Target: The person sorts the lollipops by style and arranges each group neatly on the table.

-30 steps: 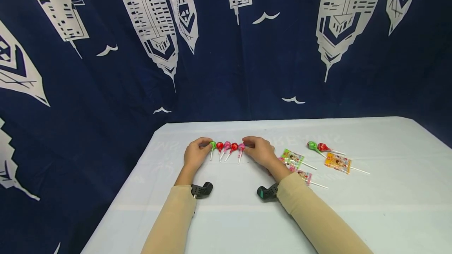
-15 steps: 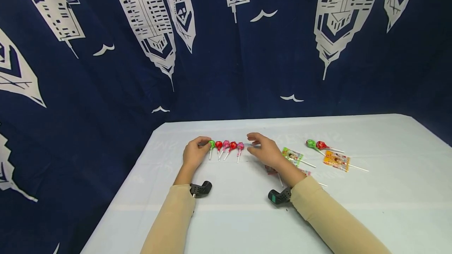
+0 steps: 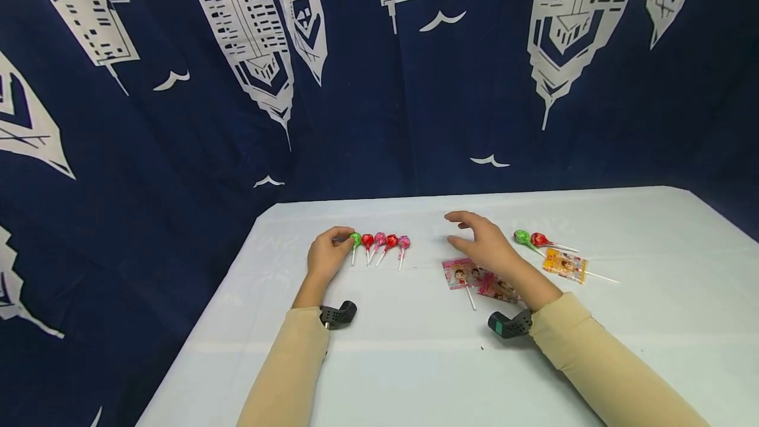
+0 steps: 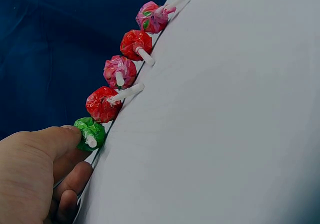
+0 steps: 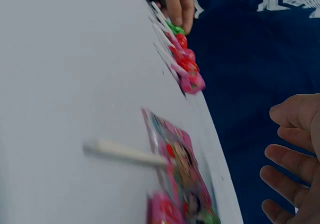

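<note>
My left hand point(image 3: 328, 254) pinches the green lollipop point(image 4: 82, 143) at the left end of a row, thumb and forefinger at its candy head. Beside it, heads close together and sticks toward me, lie a red lollipop point(image 4: 102, 105), a pink lollipop point(image 4: 119, 71), another red lollipop point(image 4: 135, 44) and another pink lollipop point(image 4: 151, 17). My right hand point(image 3: 489, 246) is raised to the right of the row, fingers spread and holding nothing. Below it lie a pink-wrapped flat lollipop point(image 3: 455, 274) and a second pink wrapper point(image 3: 497, 287), partly covered by the wrist.
Further right on the white table point(image 3: 403, 374) lie a green round lollipop point(image 3: 522, 237), a red round lollipop point(image 3: 539, 240) and an orange-wrapped flat lollipop point(image 3: 564, 265). A dark blue printed curtain point(image 3: 367, 150) hangs behind the table's far edge.
My right hand has let go of the pink lollipop at the row's right end and moved right, over the flat wrapped lollipops, hiding the green-wrapped one. The left hand stays at the green lollipop.
</note>
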`<action>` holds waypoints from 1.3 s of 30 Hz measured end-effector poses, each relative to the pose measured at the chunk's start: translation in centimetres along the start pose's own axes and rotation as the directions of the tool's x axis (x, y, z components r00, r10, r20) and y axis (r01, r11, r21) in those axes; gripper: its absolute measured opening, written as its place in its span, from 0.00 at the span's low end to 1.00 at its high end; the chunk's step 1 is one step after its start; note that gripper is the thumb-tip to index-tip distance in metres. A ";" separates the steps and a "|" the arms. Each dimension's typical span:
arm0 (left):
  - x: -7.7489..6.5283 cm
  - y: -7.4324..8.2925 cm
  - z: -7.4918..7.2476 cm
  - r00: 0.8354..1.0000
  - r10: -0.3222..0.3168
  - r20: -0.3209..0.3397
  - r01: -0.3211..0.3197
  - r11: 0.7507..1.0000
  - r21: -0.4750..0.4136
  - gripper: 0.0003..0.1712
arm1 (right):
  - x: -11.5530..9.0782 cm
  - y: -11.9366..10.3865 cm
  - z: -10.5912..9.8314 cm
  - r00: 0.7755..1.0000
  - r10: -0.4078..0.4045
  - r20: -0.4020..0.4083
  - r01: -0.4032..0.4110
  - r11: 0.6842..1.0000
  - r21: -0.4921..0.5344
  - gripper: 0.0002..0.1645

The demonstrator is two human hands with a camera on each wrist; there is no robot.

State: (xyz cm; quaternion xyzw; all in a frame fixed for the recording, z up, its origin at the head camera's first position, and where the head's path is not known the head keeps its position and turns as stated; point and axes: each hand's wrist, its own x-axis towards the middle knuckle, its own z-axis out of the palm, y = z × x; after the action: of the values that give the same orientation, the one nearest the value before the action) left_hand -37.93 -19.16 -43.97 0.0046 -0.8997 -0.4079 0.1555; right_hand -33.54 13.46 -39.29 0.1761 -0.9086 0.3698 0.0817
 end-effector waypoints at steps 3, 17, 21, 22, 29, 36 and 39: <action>0.0 0.0 0.0 1.000 0.000 0.006 0.000 1.000 -0.002 0.11 | -0.4 0.8 -1.2 0.999 0.026 -0.020 -0.026 1.000 -0.015 0.29; 0.1 0.1 0.0 1.000 0.009 0.005 -0.009 1.000 0.016 0.11 | -1.7 5.3 -5.7 0.984 0.150 -0.095 -0.156 0.986 -0.055 0.27; 0.0 0.0 -0.1 1.000 0.001 0.006 -0.001 1.000 0.013 0.11 | -1.8 6.2 -6.6 0.979 0.199 -0.055 -0.203 0.976 -0.082 0.28; 0.0 0.0 -0.1 1.000 0.001 0.005 -0.001 1.000 0.011 0.11 | -1.8 6.4 -6.8 0.978 0.205 -0.044 -0.208 0.974 -0.090 0.28; -0.1 -0.1 -0.1 1.000 -0.002 -0.002 0.002 1.000 0.011 0.12 | -2.0 7.5 -7.1 0.975 0.220 0.002 -0.218 0.968 -0.121 0.29; -0.2 0.1 -0.2 1.000 -0.006 0.005 0.006 1.000 0.000 0.11 | -2.3 8.8 -7.0 0.967 0.254 0.023 -0.249 0.960 -0.126 0.30; -0.1 0.1 -0.2 1.000 -0.010 0.002 0.010 1.000 0.004 0.11 | -2.5 9.1 -7.0 0.966 0.255 0.034 -0.250 0.961 -0.115 0.29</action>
State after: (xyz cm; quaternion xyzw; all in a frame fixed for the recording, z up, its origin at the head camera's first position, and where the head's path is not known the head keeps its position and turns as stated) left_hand -37.74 -19.22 -43.87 0.0088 -0.9005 -0.4070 0.1526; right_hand -34.57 25.06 -40.86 0.0629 -0.9443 0.3223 0.0215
